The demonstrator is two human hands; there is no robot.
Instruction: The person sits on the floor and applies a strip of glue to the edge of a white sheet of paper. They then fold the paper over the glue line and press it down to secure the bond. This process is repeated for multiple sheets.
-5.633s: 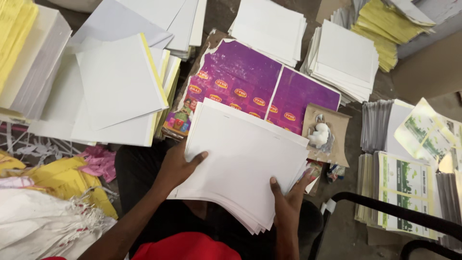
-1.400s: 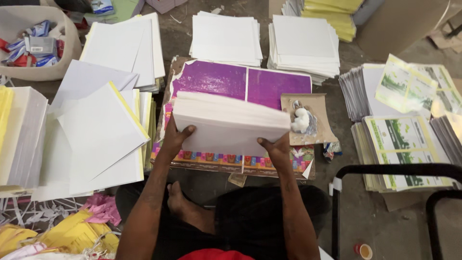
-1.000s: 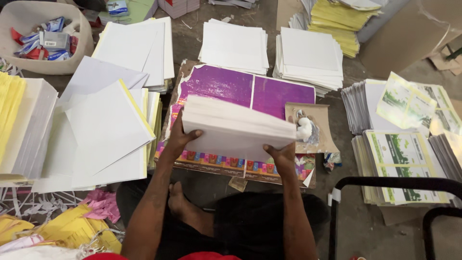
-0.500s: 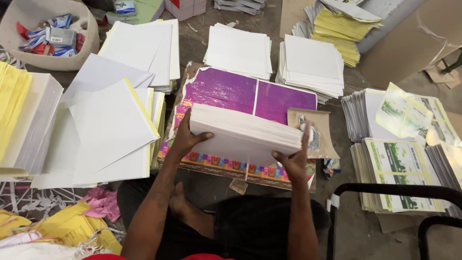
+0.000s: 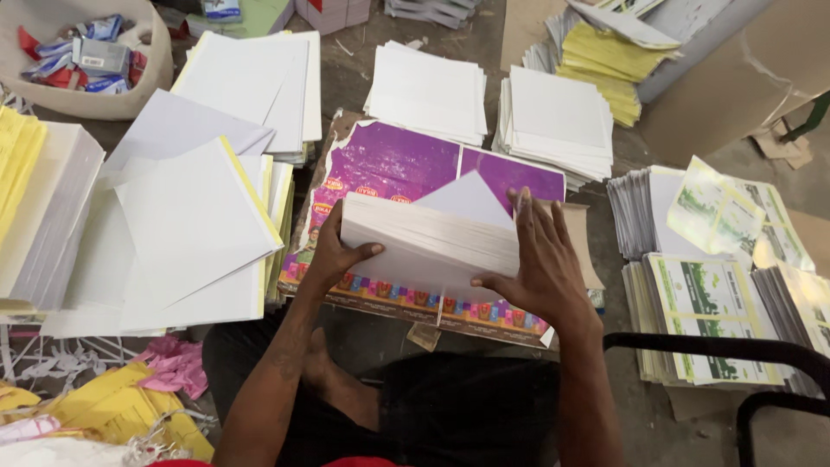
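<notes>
Head view, looking down at a person seated on a floor crowded with paper. The largest thing in front of them is a purple printed board [image 5: 406,164] lying flat as a work surface, and standing on edge upon it is a thick stack of white sheets [image 5: 428,246], tilted slightly toward the person. The left hand [image 5: 333,251] clasps the stack's left end, thumb across the near face. The right hand [image 5: 540,259], which half a second ago gripped the right end from below with one finger raised, now lies spread and flat against that end, fingers open and pressing rather than clasping; it covers the brown card with a white lump that showed there before. One loose sheet now pokes up in a point behind the stack. The change suggests the sheets are being squared up against the board. Room is tight: white piles [image 5: 203,233] sit just beside the board on the left, two more white piles [image 5: 558,117] lie beyond its far edge, green-printed sheets [image 5: 709,294] are stacked to the right, and a black tube frame [image 5: 718,346] crosses near the right forearm. Open space remains only over the board's far half.
</notes>
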